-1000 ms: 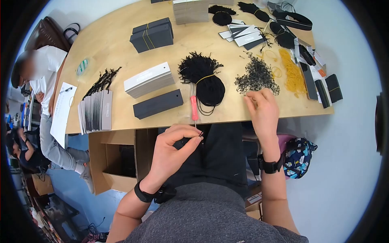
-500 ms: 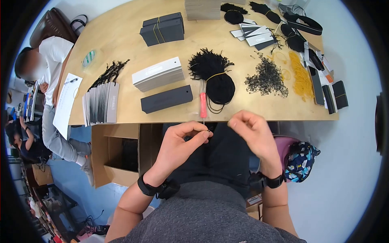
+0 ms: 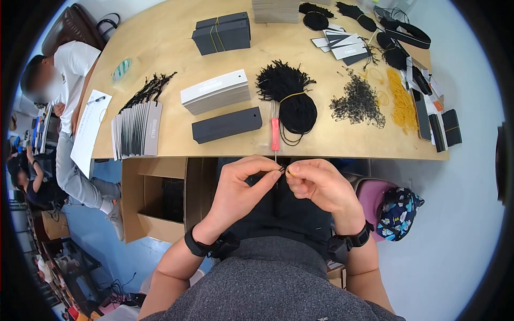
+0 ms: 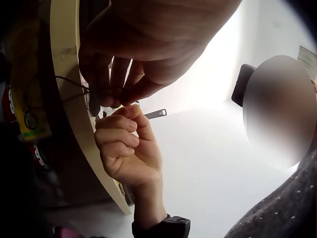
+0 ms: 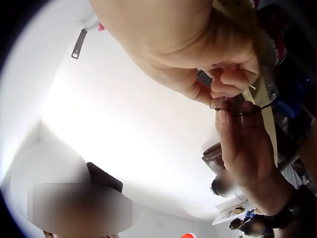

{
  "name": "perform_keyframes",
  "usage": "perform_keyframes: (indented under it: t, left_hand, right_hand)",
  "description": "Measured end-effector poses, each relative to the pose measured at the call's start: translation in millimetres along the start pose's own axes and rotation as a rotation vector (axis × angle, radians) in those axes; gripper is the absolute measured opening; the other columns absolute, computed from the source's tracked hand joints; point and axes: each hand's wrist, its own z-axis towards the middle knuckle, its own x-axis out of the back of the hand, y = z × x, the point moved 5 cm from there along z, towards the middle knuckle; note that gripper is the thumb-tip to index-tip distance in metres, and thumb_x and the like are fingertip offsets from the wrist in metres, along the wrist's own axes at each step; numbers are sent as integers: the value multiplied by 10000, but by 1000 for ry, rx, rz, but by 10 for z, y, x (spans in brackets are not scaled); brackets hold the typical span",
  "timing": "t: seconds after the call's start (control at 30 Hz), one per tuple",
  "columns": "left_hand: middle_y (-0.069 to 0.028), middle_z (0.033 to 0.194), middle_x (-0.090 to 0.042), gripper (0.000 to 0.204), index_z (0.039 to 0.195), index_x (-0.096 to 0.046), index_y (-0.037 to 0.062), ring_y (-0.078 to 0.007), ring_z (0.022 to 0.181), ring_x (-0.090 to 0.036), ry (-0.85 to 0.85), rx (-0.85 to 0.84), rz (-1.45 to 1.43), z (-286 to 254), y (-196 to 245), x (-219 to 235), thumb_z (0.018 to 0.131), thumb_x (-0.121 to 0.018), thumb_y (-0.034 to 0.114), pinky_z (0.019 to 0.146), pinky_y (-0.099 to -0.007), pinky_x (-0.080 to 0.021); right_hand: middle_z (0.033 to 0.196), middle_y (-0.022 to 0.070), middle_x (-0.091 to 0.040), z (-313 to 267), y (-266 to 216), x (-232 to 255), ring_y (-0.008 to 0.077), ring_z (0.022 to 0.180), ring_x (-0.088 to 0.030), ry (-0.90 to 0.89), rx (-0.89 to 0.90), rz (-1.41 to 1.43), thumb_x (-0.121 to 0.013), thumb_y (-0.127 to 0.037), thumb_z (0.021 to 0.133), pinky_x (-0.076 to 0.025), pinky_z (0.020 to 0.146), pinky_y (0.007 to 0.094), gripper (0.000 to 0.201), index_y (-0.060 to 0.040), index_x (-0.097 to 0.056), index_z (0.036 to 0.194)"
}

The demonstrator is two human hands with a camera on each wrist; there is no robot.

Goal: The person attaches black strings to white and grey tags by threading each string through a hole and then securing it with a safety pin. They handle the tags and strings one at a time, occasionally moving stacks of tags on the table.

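Observation:
At the table's front edge both hands meet fingertip to fingertip. My left hand (image 3: 238,184) pinches a thin black cord (image 5: 267,105) between thumb and fingers, and a loop of it trails off in the left wrist view. My right hand (image 3: 321,187), thumb against curled index finger, pinches a tiny dark wire piece (image 5: 214,107) at the cord; fingers mostly hide it, so I cannot tell its exact shape. Just beyond the hands lies a pink-handled tool (image 3: 275,135) with a thin metal shaft, beside a banded bundle of black cords (image 3: 297,113). A pile of small dark safety pins (image 3: 357,102) lies to the right.
Dark tags (image 3: 227,125) and white tags (image 3: 215,93) stand stacked at centre; corded tags (image 3: 136,128) fan out left. Yellow rubber bands (image 3: 400,101) and a phone (image 3: 421,115) lie right. An open cardboard box (image 3: 155,227) is below the table; another person (image 3: 72,69) sits left.
My right hand has come from the pin pile down and left to the left hand's fingertips. The left hand keeps its pinch on the cord. The head view has shifted slightly.

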Motion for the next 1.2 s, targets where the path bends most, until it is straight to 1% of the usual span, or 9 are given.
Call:
perform_keyframes:
  t: [0.27,0.33,0.43,0.5,0.53,0.6,0.87,1.03,1.2]
  left_hand:
    - [-65,920,-713,78,953,-714,-17,-123,854,-641,10,-13,18,-4,13,29,905,-688,38,790,-258,-489]
    - [-42,909,-703,85,948,-708,-21,-94,842,-618,-7,105,-19,-19,-24,26,916,-691,56,771,-239,-480]
    - [-23,903,-692,97,955,-703,-21,-74,842,-600,-8,130,-30,-25,-17,31,922,-697,70,767,-230,-476]
    - [-21,900,-690,101,961,-701,-22,-73,839,-598,-4,113,-62,-24,-47,25,921,-699,71,766,-232,-476]
    - [-20,897,-689,105,967,-699,-23,-73,836,-596,-2,96,-95,-24,-52,22,920,-701,71,764,-234,-476]
    - [-19,899,-688,106,971,-698,-22,-74,843,-595,-10,112,-101,-29,-59,24,920,-701,71,772,-236,-476]
    - [-16,951,-682,97,971,-705,-14,-76,890,-592,-54,149,-86,-39,-72,30,924,-694,71,824,-233,-465]
    - [-14,932,-669,161,1068,-688,-6,-66,843,-594,-52,291,-430,-73,-182,16,953,-670,104,772,-229,-485]
    - [-24,934,-670,195,1108,-681,-6,-62,825,-582,-118,370,-727,-180,-350,40,943,-677,97,740,-226,-476]
  right_hand:
    - [694,-34,-503,-27,64,-13,62,628,-437,26,47,-45,-650,-232,956,-346,552,224,267,30,-662,906]
    - [689,-37,-507,-40,62,-41,63,634,-453,49,94,-103,-652,-240,959,-359,557,221,274,28,-667,906]
    - [718,-24,-539,-134,-34,-86,68,657,-498,229,243,-415,-694,-203,935,-402,583,222,219,15,-682,954]
    - [811,9,-575,-271,-239,-185,99,697,-545,375,595,-899,-737,-130,888,-457,626,254,186,-19,-689,1029]
    - [811,9,-575,-286,-270,-213,99,697,-545,374,595,-899,-737,-130,888,-457,626,254,186,-19,-689,1029]
    - [895,50,-569,-364,-396,-351,155,735,-577,364,855,-1099,-758,-75,840,-482,652,299,218,-43,-685,1043]
    - [847,90,-512,-315,-417,-402,269,766,-570,235,1016,-1360,-741,-14,764,-482,654,362,175,-47,-632,897]
    - [834,89,-507,-343,-453,-450,277,749,-556,200,1046,-1397,-726,14,683,-479,656,374,211,-47,-591,832]
    - [825,79,-519,-331,-489,-414,267,728,-553,381,1210,-1442,-730,7,656,-465,630,357,228,-51,-581,818]
